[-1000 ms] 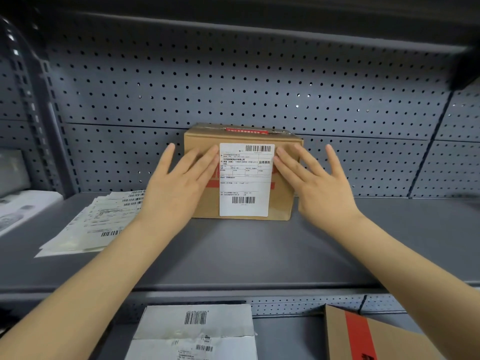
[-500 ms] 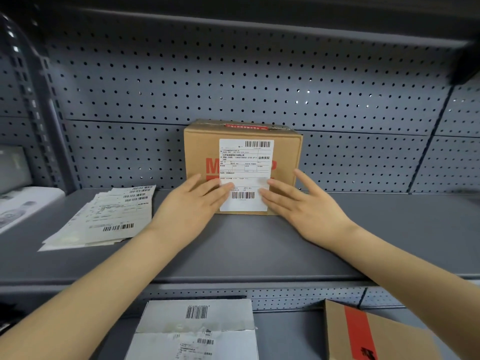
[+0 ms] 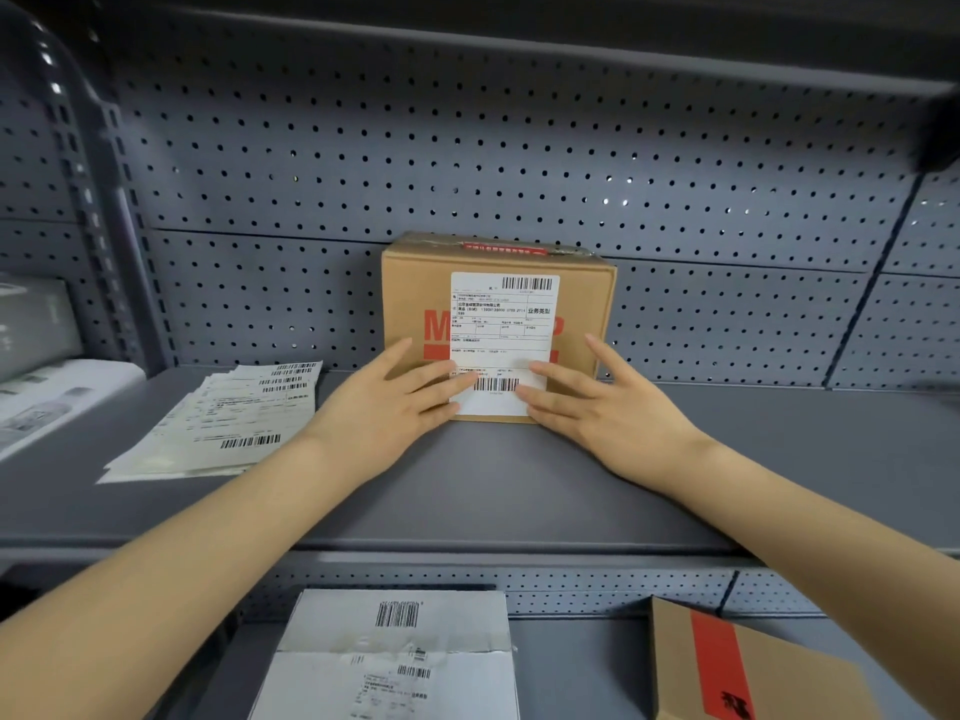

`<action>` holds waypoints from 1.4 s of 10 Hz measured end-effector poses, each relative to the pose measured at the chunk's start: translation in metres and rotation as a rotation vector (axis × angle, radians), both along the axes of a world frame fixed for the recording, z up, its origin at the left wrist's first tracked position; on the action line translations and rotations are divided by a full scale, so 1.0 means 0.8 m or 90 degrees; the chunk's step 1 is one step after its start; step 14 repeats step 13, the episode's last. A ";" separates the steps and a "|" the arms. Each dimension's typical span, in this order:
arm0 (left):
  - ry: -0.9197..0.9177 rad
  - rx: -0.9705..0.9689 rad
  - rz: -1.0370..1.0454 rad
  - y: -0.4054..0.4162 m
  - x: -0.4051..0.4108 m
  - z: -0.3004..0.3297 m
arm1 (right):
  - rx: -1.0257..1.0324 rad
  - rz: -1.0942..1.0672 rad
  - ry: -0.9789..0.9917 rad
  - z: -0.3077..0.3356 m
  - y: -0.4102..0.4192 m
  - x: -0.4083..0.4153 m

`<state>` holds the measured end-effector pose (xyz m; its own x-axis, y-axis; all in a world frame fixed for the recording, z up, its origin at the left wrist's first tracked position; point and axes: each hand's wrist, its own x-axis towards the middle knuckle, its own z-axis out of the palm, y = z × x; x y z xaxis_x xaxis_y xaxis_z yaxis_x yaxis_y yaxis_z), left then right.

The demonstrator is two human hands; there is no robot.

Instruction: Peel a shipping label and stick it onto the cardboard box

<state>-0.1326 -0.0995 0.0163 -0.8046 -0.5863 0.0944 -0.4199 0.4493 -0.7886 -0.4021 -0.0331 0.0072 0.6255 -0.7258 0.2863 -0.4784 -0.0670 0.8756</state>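
Note:
A brown cardboard box with red print stands on the grey shelf against the pegboard. A white shipping label with barcodes is stuck flat on the box's front face. My left hand lies flat with spread fingers on the lower left of the box front, fingertips on the label's bottom left edge. My right hand lies flat on the lower right, fingertips on the label's bottom right edge. Neither hand holds anything.
A stack of label sheets lies on the shelf to the left, beside a white device at the far left. On the lower shelf sit a white parcel and a brown box with red tape.
Both hands slid down the box front from the label's upper sides to its bottom corners, fingers staying flat against it. The box has not moved.

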 end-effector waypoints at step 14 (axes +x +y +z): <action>0.479 0.212 -0.127 0.129 0.028 -0.013 | 0.154 -0.084 -0.632 0.015 0.115 0.107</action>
